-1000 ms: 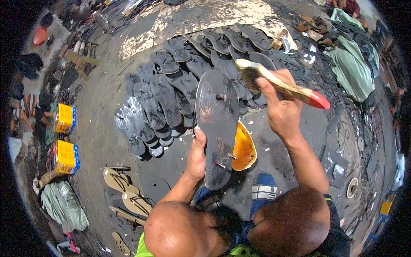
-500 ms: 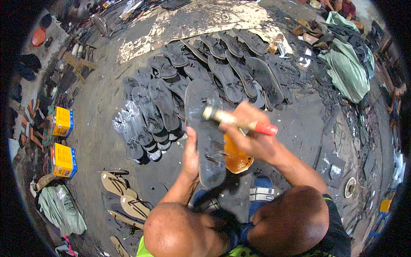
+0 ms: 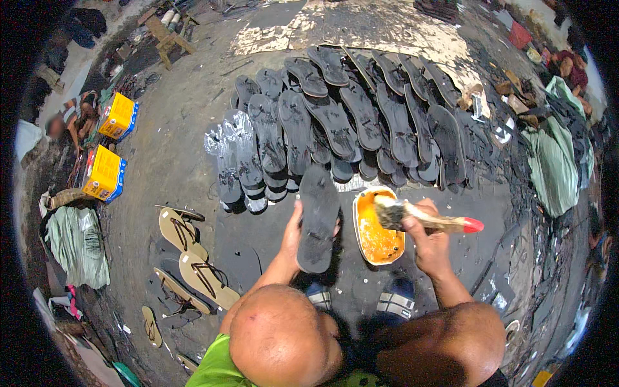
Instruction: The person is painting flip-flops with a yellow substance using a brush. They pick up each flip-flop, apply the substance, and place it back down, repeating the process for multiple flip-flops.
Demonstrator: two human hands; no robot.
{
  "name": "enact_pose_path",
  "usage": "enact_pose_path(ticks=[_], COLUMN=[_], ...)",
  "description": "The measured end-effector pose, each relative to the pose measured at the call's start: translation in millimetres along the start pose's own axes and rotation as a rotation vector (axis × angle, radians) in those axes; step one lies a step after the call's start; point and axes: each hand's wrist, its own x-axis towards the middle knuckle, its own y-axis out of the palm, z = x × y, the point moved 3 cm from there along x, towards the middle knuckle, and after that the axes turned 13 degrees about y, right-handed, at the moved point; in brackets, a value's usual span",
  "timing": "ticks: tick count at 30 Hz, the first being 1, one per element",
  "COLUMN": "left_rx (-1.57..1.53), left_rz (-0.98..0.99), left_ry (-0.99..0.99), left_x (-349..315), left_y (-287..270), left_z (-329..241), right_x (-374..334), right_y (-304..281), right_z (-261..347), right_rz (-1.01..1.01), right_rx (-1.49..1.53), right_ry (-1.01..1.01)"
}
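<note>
My left hand holds a black flip-flop sole upright by its edges, with a fingertip showing at the far edge. My right hand grips a paintbrush with a red-tipped handle. Its bristles are over a white-rimmed tub of orange-yellow, glue-like stuff on the ground, just right of the sole. Ahead of both hands lie rows of black flip-flop soles, overlapping one another. Those at the left end carry a wet, whitish shine.
Tan flip-flops with dark straps lie to my left. Two yellow-and-blue boxes stand farther left. Pale green sacks and black scraps sit on the right. My knees and sandalled feet are close below my hands.
The brush has left the sole's face and moved right and down to the tub. The sole is now lower in my left hand's hold, and the whole view has shifted.
</note>
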Motion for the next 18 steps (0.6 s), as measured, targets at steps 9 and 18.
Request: enact_pose_path(ticks=[9, 18], left_rx=[0.147, 0.191], left_rz=[-0.436, 0.051], left_ry=[0.012, 0.668], left_x=[-142.5, 22.1], left_y=[-77.1, 83.2], left_z=[-5.7, -142.6], right_x=[-18.3, -7.7], right_y=[-34.6, -64.7], right_z=[-57.5, -73.0], right_rz=[-0.326, -0.436], right_rx=[0.057, 0.137], right_ry=[0.362, 0.274])
